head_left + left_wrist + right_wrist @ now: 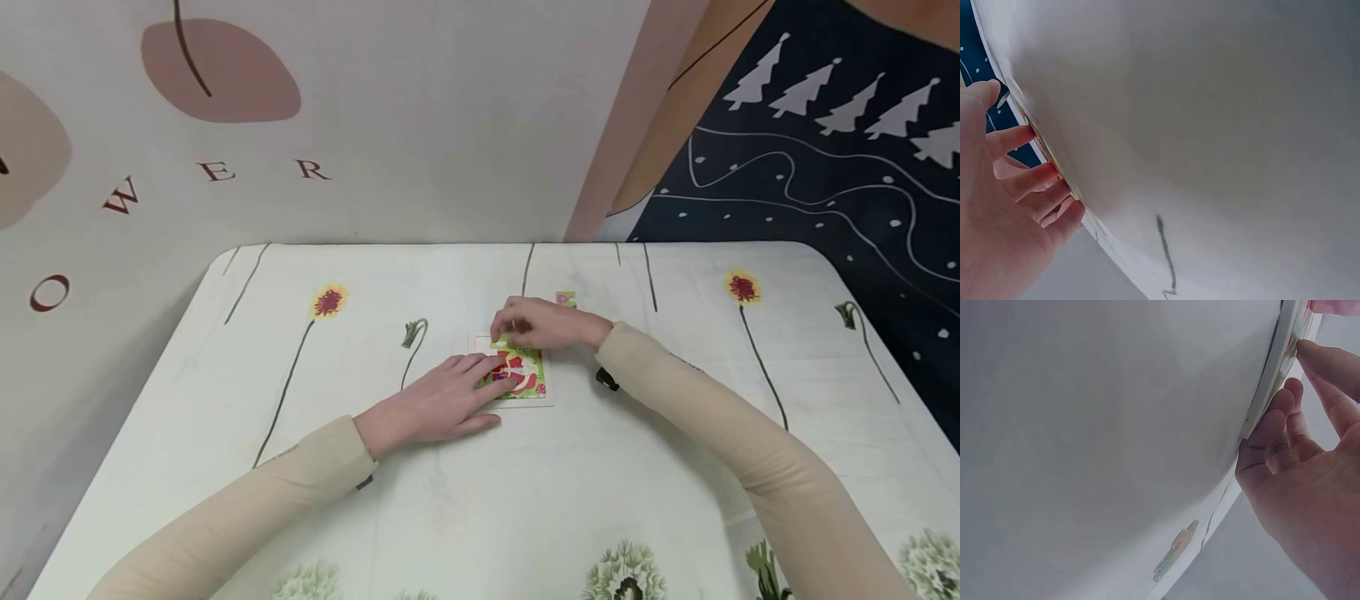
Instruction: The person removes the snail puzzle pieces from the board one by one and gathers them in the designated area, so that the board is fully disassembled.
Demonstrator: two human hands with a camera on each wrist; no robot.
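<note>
In the head view, a small jigsaw puzzle [530, 383] with a red, white and green picture lies in a pale tray [550, 402]. My left hand [450, 396] rests across its left side, fingers spread and fingertips on the picture; the left wrist view shows these fingertips [1075, 212] at the puzzle's surface. Over the tray's far edge is my right hand [543, 323], its fingers bent downward. Its thumb and fingers pinch a small green puzzle piece [501, 341] at the upper left of the picture, partly hidden by the hand. Bent fingers [1260, 444] also meet the tray's side.
A loose green and pink puzzle piece [566, 297] lies beyond my right wrist. The white tablecloth [465, 517] is printed with flowers and stems. A pale wall hanging [420, 150] rises behind the table, and a dark cloth with white trees [810, 167] hangs at the right.
</note>
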